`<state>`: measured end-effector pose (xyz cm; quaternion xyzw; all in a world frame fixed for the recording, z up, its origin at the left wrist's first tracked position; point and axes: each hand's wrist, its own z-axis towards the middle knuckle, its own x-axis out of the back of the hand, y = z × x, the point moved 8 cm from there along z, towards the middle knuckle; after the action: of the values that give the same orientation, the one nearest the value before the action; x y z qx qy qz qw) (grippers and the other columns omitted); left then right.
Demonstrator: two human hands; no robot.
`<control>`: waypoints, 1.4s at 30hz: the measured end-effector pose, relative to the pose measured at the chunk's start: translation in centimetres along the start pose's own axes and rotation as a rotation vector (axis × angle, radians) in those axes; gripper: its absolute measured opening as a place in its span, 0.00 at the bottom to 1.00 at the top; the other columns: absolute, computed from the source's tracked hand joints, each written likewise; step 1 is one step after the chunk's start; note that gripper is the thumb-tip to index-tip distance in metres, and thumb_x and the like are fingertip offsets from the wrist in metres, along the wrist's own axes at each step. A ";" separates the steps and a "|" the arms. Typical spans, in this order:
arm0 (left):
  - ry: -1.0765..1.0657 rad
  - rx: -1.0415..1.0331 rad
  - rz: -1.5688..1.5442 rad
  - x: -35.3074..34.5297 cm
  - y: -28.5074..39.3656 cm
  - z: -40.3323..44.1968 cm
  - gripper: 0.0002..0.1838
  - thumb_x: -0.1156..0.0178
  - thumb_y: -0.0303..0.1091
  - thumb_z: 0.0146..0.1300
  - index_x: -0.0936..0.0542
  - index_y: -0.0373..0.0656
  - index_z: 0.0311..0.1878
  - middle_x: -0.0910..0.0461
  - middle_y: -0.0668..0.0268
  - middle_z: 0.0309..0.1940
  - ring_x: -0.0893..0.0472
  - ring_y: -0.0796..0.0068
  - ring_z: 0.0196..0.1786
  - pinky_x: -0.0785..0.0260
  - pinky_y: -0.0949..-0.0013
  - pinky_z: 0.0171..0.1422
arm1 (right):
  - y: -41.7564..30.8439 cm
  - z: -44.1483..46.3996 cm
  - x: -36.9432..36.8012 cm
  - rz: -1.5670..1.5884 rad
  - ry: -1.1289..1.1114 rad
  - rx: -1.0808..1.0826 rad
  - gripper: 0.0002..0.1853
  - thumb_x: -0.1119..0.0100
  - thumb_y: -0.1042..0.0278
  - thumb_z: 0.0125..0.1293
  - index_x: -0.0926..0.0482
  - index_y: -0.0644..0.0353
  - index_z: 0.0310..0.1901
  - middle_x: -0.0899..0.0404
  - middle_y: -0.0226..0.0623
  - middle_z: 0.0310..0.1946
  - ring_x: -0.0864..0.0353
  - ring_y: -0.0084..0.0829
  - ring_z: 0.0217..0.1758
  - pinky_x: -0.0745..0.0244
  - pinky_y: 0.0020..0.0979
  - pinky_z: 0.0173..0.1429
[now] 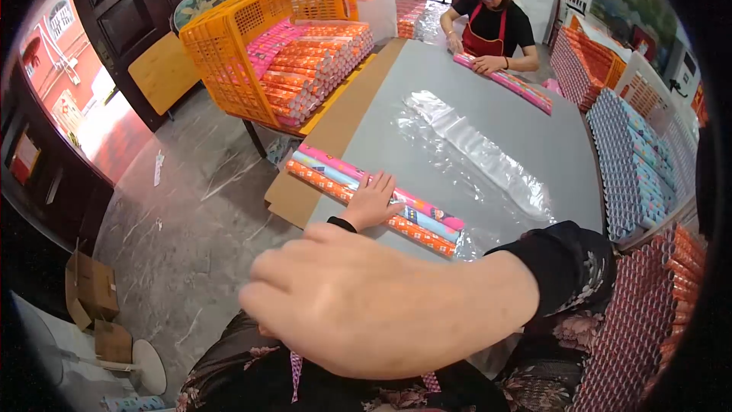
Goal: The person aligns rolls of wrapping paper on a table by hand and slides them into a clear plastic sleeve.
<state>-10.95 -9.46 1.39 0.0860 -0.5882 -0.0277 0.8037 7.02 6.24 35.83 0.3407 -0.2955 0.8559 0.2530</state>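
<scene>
Rolls point(328, 172) are lying side by side along the near edge of the bench point(534, 160); the left hand point(372, 202) is pressing down, fingers slightly apart. The right hand point(305, 297) is blurring; cannot tell its grip. Risks: uneven pressure sending rolls apart; ends snagging clear film point(465, 137). Counting: one bench, film uncountable (overlapping), three rolls, two hands.

Rolls point(423, 218) on tbl point(522, 126), near end — plastic sleeves point(484, 149) behind, crate point(204, 57) w/ more L — stacked rolls point(619, 156) R
</scene>
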 end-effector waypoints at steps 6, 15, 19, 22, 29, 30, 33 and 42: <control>-0.025 0.003 0.017 0.3 0.1 0.1 0.39 0.47 0.59 0.65 0.35 0.33 0.67 0.33 0.49 0.68 0.39 0.49 0.73 0.54 0.45 0.76 | -4.6 1.0 -1.5 -0.330 0.116 0.202 0.10 0.44 0.62 0.52 0.21 0.60 0.25 0.25 0.35 0.23 0.24 0.35 0.30 0.33 0.38 0.43; 0.061 -0.038 0.072 0.6 0.3 0.0 0.38 0.46 0.59 0.65 0.32 0.32 0.65 0.31 0.51 0.65 0.37 0.50 0.71 0.50 0.45 0.74 | -6.4 -0.3 0.9 -0.801 0.190 0.264 0.10 0.43 0.64 0.49 0.20 0.64 0.24 0.26 0.31 0.21 0.27 0.31 0.26 0.34 0.35 0.46; 0.026 -0.020 0.041 0.8 0.4 0.0 0.39 0.46 0.59 0.65 0.33 0.32 0.66 0.31 0.50 0.65 0.38 0.50 0.72 0.51 0.45 0.75 | -6.3 -1.0 1.9 -0.938 0.111 0.245 0.10 0.42 0.63 0.48 0.20 0.62 0.24 0.26 0.32 0.21 0.27 0.31 0.28 0.35 0.35 0.48; -0.013 -0.003 0.047 0.4 0.2 0.4 0.40 0.48 0.59 0.66 0.34 0.32 0.67 0.33 0.50 0.68 0.39 0.50 0.74 0.54 0.44 0.76 | -4.3 -1.7 2.2 -0.747 0.035 0.172 0.11 0.41 0.62 0.47 0.20 0.62 0.26 0.26 0.32 0.21 0.27 0.31 0.28 0.36 0.35 0.50; 0.229 -0.128 0.186 -2.0 -1.0 0.4 0.33 0.45 0.54 0.62 0.30 0.35 0.60 0.30 0.50 0.63 0.35 0.52 0.70 0.50 0.44 0.71 | 2.1 -7.7 6.5 -0.765 0.220 -0.199 0.17 0.34 0.71 0.40 0.18 0.61 0.37 0.21 0.35 0.33 0.25 0.28 0.30 0.30 0.30 0.35; 0.057 -0.063 0.080 -0.8 -0.3 0.0 0.34 0.45 0.54 0.63 0.31 0.35 0.61 0.30 0.51 0.63 0.35 0.53 0.70 0.50 0.44 0.71 | 3.5 -10.7 7.9 -0.717 0.245 -0.320 0.17 0.33 0.75 0.46 0.18 0.63 0.42 0.19 0.37 0.36 0.22 0.29 0.33 0.27 0.29 0.39; -0.063 0.007 0.018 0.6 0.6 0.7 0.37 0.46 0.57 0.65 0.33 0.34 0.65 0.31 0.52 0.66 0.36 0.55 0.71 0.53 0.46 0.76 | 6.8 -20.4 9.3 -0.511 0.543 -0.772 0.10 0.40 0.78 0.66 0.19 0.69 0.48 0.16 0.37 0.41 0.19 0.24 0.43 0.26 0.23 0.48; 0.024 -0.074 0.150 -0.6 -0.4 0.3 0.39 0.48 0.59 0.66 0.33 0.35 0.68 0.32 0.52 0.68 0.38 0.55 0.73 0.53 0.46 0.76 | 10.2 -45.6 -3.1 -0.119 1.451 -1.497 0.10 0.38 0.71 0.66 0.19 0.67 0.46 0.18 0.32 0.35 0.20 0.21 0.37 0.26 0.22 0.42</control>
<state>-11.36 -9.76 0.87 0.0121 -0.5819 0.0118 0.8131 -17.26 29.35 3.10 -0.4851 -0.5101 0.4395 0.5579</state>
